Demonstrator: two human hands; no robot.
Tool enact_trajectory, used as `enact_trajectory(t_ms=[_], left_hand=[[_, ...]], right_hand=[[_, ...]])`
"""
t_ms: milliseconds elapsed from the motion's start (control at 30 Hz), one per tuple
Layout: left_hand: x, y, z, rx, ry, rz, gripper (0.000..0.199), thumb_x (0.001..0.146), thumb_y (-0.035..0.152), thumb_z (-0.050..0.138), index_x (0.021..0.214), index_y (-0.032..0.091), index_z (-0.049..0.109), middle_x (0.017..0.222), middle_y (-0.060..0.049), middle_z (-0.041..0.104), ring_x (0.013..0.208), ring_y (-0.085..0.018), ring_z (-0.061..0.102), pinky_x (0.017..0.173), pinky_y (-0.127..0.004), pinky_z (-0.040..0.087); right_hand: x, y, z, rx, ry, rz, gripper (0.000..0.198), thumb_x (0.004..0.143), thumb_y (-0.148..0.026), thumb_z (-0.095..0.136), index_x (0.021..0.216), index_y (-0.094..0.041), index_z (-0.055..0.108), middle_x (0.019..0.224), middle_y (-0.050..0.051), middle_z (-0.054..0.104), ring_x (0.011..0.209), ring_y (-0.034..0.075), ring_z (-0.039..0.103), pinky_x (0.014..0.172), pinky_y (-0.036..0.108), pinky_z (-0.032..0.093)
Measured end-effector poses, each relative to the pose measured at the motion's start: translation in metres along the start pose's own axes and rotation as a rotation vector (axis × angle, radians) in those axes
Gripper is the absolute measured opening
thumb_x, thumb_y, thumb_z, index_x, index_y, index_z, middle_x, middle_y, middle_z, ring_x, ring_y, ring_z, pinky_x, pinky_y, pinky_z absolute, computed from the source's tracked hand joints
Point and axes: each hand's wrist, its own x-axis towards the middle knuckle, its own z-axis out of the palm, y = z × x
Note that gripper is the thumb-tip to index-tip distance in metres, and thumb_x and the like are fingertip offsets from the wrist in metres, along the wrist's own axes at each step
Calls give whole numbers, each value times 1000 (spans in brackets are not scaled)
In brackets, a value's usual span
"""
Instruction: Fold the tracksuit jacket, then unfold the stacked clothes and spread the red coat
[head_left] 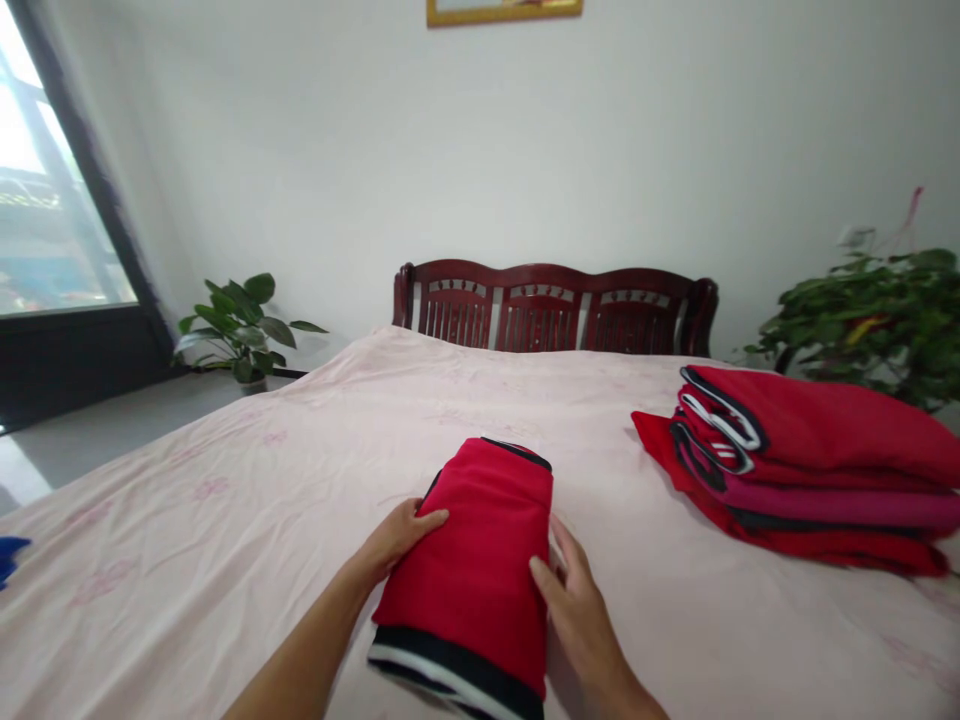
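A folded red garment (pixel 476 545) with dark and white trim along its near edge is held between my two hands, low in the middle of the head view. My left hand (pixel 405 535) grips its left side, thumb on top and the other fingers tucked out of sight. On the opposite side my right hand (pixel 574 585) clasps the edge, with the thumb over the top. Beneath the garment spreads a pale pink flowered sheet (pixel 247 560). Whether the garment touches the sheet I cannot tell.
A stack of folded red clothes (pixel 817 470) lies to the right. Behind the sheet stands a dark wooden bench back (pixel 540 305). Potted plants stand at the left (pixel 244 320) and right (pixel 862 310). Something blue (pixel 10 558) shows at the left edge.
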Motion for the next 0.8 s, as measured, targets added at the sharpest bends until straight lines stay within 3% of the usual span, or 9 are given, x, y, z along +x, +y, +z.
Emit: enact_trajectory(t_ms=[67, 133, 200, 267, 433, 567, 700, 800], left_hand=[[-5, 1, 2, -249, -160, -91, 53, 75, 49, 76, 108, 8, 70, 108, -18, 77, 95, -32, 74, 85, -40, 59], [-8, 1, 5, -438, -219, -177, 47, 75, 43, 79, 104, 8, 70, 101, -17, 78, 88, -29, 76, 83, -38, 61], [-10, 1, 9, -585, -230, -253, 44, 76, 37, 80, 107, 7, 70, 97, -16, 79, 84, -26, 76, 82, -37, 61], [-11, 1, 13, -716, -255, -310, 45, 78, 34, 78, 112, 6, 68, 97, -16, 79, 85, -26, 77, 85, -37, 61], [-19, 2, 22, -876, -277, -402, 48, 82, 31, 75, 120, 3, 64, 95, -17, 79, 92, -29, 76, 91, -39, 60], [-24, 6, 27, -876, -313, -384, 49, 83, 31, 75, 123, 6, 63, 102, -17, 78, 100, -30, 74, 96, -40, 57], [-19, 7, 39, -854, -322, -214, 49, 87, 41, 70, 126, 12, 64, 117, -14, 75, 109, -27, 71, 98, -36, 55], [-12, -1, 47, -743, -350, -5, 59, 88, 48, 66, 138, 18, 56, 118, -12, 73, 98, -23, 72, 81, -33, 57]], right_hand=[[15, -2, -6, 343, 14, 340, 60, 84, -54, 67, 134, -23, 56, 141, 12, 59, 126, 27, 59, 98, 41, 54], [29, -7, -10, 610, -82, 564, 56, 78, -48, 75, 125, -20, 60, 120, 11, 72, 103, 24, 70, 81, 36, 60], [41, -14, -11, 820, -166, 671, 53, 77, -40, 78, 122, -19, 61, 107, 9, 76, 94, 23, 73, 80, 35, 60], [49, -18, -10, 967, -250, 723, 54, 79, -39, 77, 125, -18, 60, 108, 10, 76, 97, 23, 73, 88, 37, 59], [48, -16, -3, 1032, -350, 724, 52, 79, -34, 76, 123, -11, 62, 108, 14, 76, 103, 26, 72, 100, 42, 53], [39, -21, -6, 1005, -350, 605, 47, 73, -20, 76, 117, -9, 65, 107, 15, 76, 98, 27, 74, 101, 44, 51], [39, -50, -33, 929, -243, 426, 43, 68, -17, 77, 110, -13, 68, 100, 12, 78, 87, 26, 75, 90, 43, 57], [51, -82, -73, 882, -106, 319, 38, 66, -13, 77, 104, -16, 70, 93, 9, 79, 81, 24, 75, 81, 39, 61]])
